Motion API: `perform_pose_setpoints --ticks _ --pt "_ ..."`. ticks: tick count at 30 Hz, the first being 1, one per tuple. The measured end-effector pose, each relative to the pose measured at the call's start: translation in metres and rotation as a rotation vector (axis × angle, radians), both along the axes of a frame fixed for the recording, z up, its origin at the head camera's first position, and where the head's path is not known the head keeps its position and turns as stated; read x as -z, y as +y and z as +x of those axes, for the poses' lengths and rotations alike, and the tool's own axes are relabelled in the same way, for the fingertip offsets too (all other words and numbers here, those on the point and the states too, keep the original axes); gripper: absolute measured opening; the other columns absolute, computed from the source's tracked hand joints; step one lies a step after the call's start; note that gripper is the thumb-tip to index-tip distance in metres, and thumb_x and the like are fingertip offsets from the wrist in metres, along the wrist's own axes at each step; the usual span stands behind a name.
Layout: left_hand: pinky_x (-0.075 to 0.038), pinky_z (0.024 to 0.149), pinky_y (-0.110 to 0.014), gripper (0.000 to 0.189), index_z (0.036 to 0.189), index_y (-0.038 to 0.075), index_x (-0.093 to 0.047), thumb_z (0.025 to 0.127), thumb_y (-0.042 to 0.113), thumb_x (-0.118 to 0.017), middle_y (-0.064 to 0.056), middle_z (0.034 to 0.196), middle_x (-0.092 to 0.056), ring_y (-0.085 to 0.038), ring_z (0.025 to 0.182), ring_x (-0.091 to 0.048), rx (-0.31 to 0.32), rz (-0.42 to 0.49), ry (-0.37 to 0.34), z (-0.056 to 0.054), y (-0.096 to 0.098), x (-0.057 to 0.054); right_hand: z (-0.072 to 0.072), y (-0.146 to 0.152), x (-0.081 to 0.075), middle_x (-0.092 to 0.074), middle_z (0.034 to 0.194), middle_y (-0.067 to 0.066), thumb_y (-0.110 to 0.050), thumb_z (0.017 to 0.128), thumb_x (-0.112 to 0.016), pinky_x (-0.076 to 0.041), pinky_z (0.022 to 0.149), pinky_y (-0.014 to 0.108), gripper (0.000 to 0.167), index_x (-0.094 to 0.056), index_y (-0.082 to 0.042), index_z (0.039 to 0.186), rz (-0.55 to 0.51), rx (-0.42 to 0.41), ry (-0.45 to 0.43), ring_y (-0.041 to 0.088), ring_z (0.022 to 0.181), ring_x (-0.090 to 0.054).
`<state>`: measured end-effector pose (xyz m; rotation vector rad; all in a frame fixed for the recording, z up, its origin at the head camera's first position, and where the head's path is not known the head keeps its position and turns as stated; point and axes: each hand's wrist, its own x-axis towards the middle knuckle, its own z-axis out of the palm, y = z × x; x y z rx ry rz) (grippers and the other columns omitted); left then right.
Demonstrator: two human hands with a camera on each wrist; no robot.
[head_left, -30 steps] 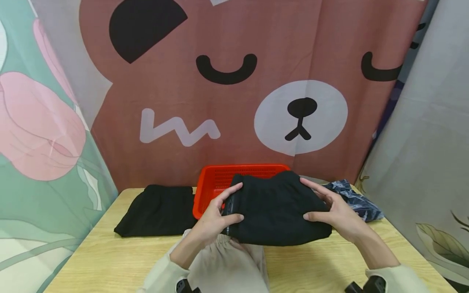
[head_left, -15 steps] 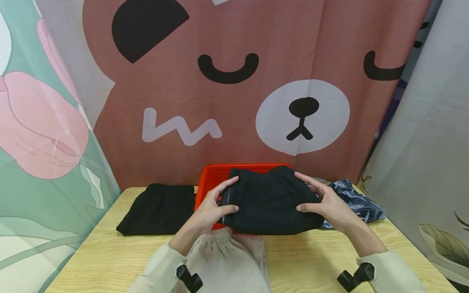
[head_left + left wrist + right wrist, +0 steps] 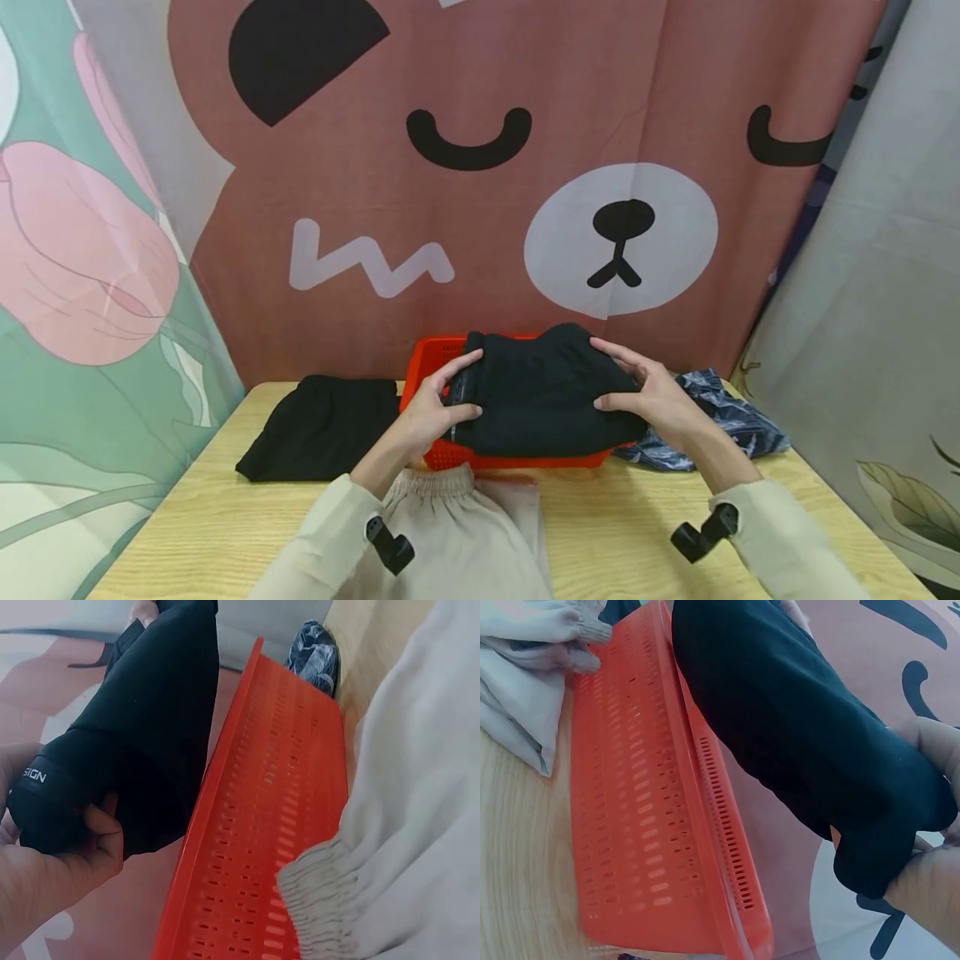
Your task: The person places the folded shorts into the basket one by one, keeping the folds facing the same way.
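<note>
Both hands hold a folded black garment up over the red plastic basket. My left hand grips its left end, thumb in front and fingers behind. White lettering shows on a band beside that thumb in the left wrist view. At the opposite end, my right hand pinches the cloth, its thumb on the near face. From the right wrist view, the garment hangs above the basket rim. Much of the basket's inside is hidden behind the cloth.
Beige elastic-waisted trousers lie in front of the basket. Left of it is another folded black garment; to its right lies a blue-grey patterned cloth. A bear-print curtain hangs behind the wooden table.
Both hands have carried the black garment forward and slightly left, farther over the basket. More of the basket's front wall and of the beige trousers now shows.
</note>
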<state>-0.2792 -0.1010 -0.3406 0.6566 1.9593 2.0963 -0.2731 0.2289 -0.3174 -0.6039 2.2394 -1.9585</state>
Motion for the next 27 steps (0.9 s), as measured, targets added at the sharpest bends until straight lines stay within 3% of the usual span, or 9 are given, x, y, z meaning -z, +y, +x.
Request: perform_pose_setpoints --ticks 13,22,27 --pt "-0.050 0.089 -0.042 0.076 0.145 0.027 -0.047 0.082 -0.012 -0.064 -0.009 0.148 -0.035 -0.036 0.120 -0.045 -0.142 -0.034 0.040 -0.028 -0.002 0.001 -0.027 -0.016 0.004 -0.035 0.140 0.019 0.001 0.081 -0.073 -0.051 0.087 0.046 0.080 -0.039 -0.021 0.150 -0.004 0.089 -0.060 0.040 0.119 -0.046" --pt "-0.047 0.093 -0.043 0.075 0.142 0.025 -0.051 0.078 -0.012 -0.065 -0.009 0.146 -0.039 -0.034 0.119 -0.046 -0.239 -0.069 0.010 -0.044 0.000 0.004 -0.044 -0.023 0.008 -0.028 0.148 0.019 0.002 0.080 -0.072 -0.048 0.092 0.045 0.080 -0.039 -0.020 0.150 0.051 0.124 -0.093 0.041 0.124 -0.041" --pt "-0.046 0.095 -0.044 0.073 0.141 0.026 -0.053 0.078 -0.011 -0.066 -0.006 0.147 -0.040 -0.034 0.121 -0.044 -0.277 -0.100 -0.007 -0.051 -0.001 0.009 -0.053 -0.028 0.012 -0.029 0.146 0.023 0.004 0.079 -0.072 -0.051 0.086 0.045 0.082 -0.039 -0.019 0.150 0.081 0.135 -0.098 0.043 0.120 -0.046"
